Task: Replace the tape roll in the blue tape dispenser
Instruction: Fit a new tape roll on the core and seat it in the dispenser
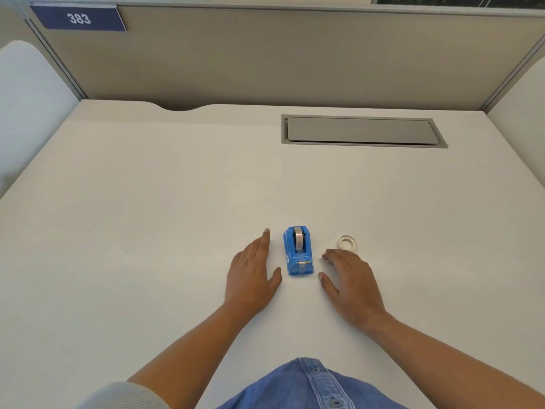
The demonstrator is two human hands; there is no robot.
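Observation:
A small blue tape dispenser (298,251) stands on the white desk (147,216) with a roll of clear tape (298,238) seated in it and a strip running down to its cutter. A loose white tape roll (347,242) lies flat to its right. My left hand (253,273) rests palm down just left of the dispenser, fingers straight and apart from it. My right hand (349,281) lies flat to the dispenser's right, its fingertips just below the loose roll. Neither hand touches the dispenser or holds anything.
A grey cable-tray lid (361,130) is set into the desk at the back right. Beige partition walls (265,60) close the desk at the back and sides, with a blue sign reading 383 (79,18). My blue denim shirt (309,385) shows at the bottom edge.

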